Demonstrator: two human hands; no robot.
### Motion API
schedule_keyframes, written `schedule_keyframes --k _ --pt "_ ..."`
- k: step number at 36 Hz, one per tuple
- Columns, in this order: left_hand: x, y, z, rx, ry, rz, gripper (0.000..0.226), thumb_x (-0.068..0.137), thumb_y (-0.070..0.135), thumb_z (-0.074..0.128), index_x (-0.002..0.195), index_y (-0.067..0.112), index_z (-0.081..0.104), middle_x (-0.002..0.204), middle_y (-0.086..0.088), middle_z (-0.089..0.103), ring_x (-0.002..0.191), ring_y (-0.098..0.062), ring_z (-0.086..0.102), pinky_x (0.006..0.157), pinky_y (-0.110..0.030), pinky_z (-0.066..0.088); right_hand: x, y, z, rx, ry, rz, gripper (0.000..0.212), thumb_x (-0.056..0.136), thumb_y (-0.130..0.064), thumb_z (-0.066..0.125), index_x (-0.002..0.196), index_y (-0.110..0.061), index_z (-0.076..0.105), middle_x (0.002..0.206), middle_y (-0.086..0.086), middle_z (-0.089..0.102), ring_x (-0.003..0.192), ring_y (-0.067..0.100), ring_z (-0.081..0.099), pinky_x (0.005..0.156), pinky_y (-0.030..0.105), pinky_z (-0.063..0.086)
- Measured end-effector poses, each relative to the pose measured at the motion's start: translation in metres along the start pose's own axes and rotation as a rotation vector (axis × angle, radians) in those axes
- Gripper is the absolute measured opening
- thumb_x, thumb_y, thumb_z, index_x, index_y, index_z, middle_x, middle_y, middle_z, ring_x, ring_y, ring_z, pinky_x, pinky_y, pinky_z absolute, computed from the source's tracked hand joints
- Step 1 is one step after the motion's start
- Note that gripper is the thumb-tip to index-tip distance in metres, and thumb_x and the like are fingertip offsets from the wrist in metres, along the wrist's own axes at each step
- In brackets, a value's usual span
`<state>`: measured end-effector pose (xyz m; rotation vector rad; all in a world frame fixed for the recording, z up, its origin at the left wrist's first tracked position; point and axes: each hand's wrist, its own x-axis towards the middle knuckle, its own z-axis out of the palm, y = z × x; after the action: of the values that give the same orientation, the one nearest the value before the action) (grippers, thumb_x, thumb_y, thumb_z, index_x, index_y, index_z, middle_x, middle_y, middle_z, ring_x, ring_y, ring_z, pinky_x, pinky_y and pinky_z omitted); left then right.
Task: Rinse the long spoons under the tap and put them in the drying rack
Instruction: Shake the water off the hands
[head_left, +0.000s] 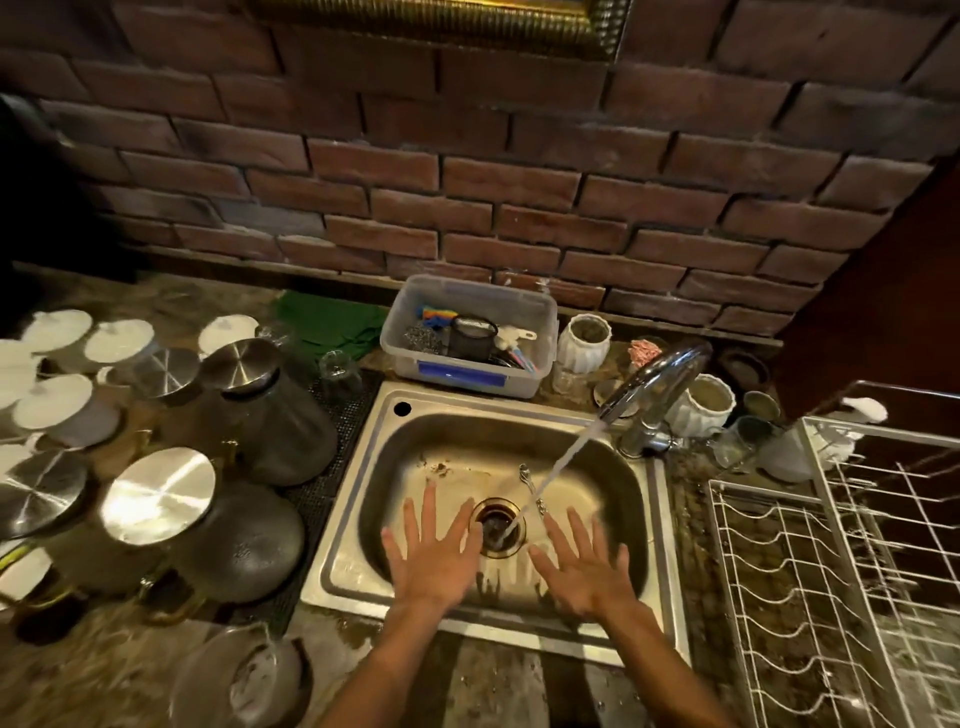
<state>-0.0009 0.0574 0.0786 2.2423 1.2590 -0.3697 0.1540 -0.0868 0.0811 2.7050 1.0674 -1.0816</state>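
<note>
A long metal spoon (531, 486) lies in the steel sink (363, 483), right of the drain, partly behind the water stream. The tap (657, 382) at the sink's back right runs, its stream falling into the drain (497, 526). My left hand (434, 551) hovers over the sink left of the drain, fingers spread and straight, holding nothing. My right hand (584, 564) is spread the same way right of the drain, just below the spoon, not touching it. The white wire drying rack (810, 566) stands to the right of the sink.
Dark jugs with steel lids (158, 496) and white lids (62, 325) crowd the counter on the left. A clear plastic tub (410, 312) of scrubbers sits behind the sink. White ribbed cups (584, 338) stand near the tap. A glass bowl (244, 675) sits at front left.
</note>
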Motion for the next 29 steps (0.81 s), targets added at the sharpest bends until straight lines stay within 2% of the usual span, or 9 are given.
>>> schedule_keyframes --k 2,4,8,10,14,16,22,26,29 --pt "-0.005 -0.005 -0.002 0.019 0.073 0.039 0.056 0.087 0.075 -0.003 0.140 0.066 -0.018 0.145 0.015 -0.053 0.142 -0.020 -0.039 0.115 -0.057 -0.023 -0.005 0.000 -0.001 -0.008 0.051 -0.006 0.073 0.081 -0.079 0.003 0.147 -0.050 -0.010 0.156 -0.015 -0.029 0.145 0.022 -0.030 0.114 0.057 -0.017" --pt "-0.011 -0.008 -0.005 0.037 0.176 0.091 0.056 0.087 0.074 -0.005 0.139 0.065 -0.025 0.144 0.013 -0.053 0.142 -0.021 -0.039 0.117 -0.057 -0.019 -0.011 -0.001 -0.001 -0.007 0.183 -0.027 0.073 0.081 -0.080 0.001 0.147 -0.052 -0.008 0.160 -0.010 -0.024 0.147 0.023 -0.026 0.118 0.055 -0.012" --pt "-0.024 -0.010 -0.018 0.085 0.325 0.158 0.056 0.089 0.073 -0.007 0.137 0.060 -0.033 0.151 0.009 -0.048 0.144 -0.024 -0.037 0.118 -0.056 -0.019 -0.029 -0.008 -0.004 -0.046 0.452 -0.090 0.062 0.087 -0.076 0.002 0.141 -0.058 -0.020 0.161 -0.008 -0.022 0.149 0.025 -0.021 0.121 0.052 -0.005" --pt "-0.030 -0.009 -0.028 0.088 0.393 0.179 0.055 0.093 0.071 -0.004 0.141 0.059 -0.027 0.156 0.007 -0.042 0.146 -0.024 -0.034 0.118 -0.055 -0.017 -0.036 -0.012 -0.008 -0.071 0.546 -0.102 0.061 0.090 -0.074 0.006 0.142 -0.056 -0.021 0.161 -0.009 -0.022 0.150 0.025 -0.019 0.122 0.052 -0.003" --pt "-0.040 -0.002 -0.051 0.089 0.500 0.215 0.058 0.097 0.066 0.003 0.152 0.052 -0.007 0.166 0.002 -0.020 0.153 -0.025 -0.019 0.121 -0.056 -0.004 -0.052 -0.023 -0.022 -0.089 0.670 -0.113 0.064 0.093 -0.071 0.014 0.149 -0.049 -0.007 0.164 -0.007 -0.013 0.151 0.024 -0.012 0.120 0.051 0.000" --pt "-0.044 0.003 -0.064 0.074 0.546 0.234 0.059 0.098 0.065 0.005 0.154 0.049 -0.003 0.167 0.003 -0.013 0.154 -0.025 -0.014 0.122 -0.055 -0.004 -0.060 -0.029 -0.031 -0.094 0.719 -0.107 0.064 0.093 -0.070 0.015 0.151 -0.047 -0.003 0.165 -0.005 -0.008 0.152 0.024 -0.009 0.119 0.051 0.003" --pt "-0.048 0.017 -0.101 0.090 0.598 0.281 0.062 0.096 0.066 0.003 0.155 0.046 -0.004 0.166 0.000 -0.020 0.153 -0.025 -0.018 0.123 -0.054 -0.003 -0.081 -0.039 -0.059 -0.023 0.825 -0.136 0.067 0.094 -0.067 0.021 0.152 -0.043 -0.004 0.164 -0.006 -0.014 0.151 0.022 -0.013 0.122 0.054 0.008" --pt "-0.052 0.033 -0.129 0.054 0.702 0.333 0.061 0.099 0.063 0.012 0.156 0.044 0.007 0.168 0.000 -0.007 0.155 -0.027 -0.008 0.123 -0.057 0.006 -0.094 -0.048 -0.089 0.003 0.910 -0.152 0.065 0.095 -0.065 0.016 0.153 -0.041 0.000 0.164 -0.004 -0.015 0.151 0.023 -0.013 0.121 0.055 0.008" --pt "-0.053 0.044 -0.148 0.067 0.771 0.368 0.061 0.100 0.063 0.016 0.157 0.043 0.004 0.168 0.001 -0.009 0.154 -0.025 -0.012 0.122 -0.058 0.007 -0.104 -0.052 -0.116 -0.005 0.988 -0.166 0.065 0.096 -0.063 0.021 0.153 -0.039 0.003 0.164 -0.002 -0.012 0.152 0.025 -0.010 0.122 0.053 0.004"
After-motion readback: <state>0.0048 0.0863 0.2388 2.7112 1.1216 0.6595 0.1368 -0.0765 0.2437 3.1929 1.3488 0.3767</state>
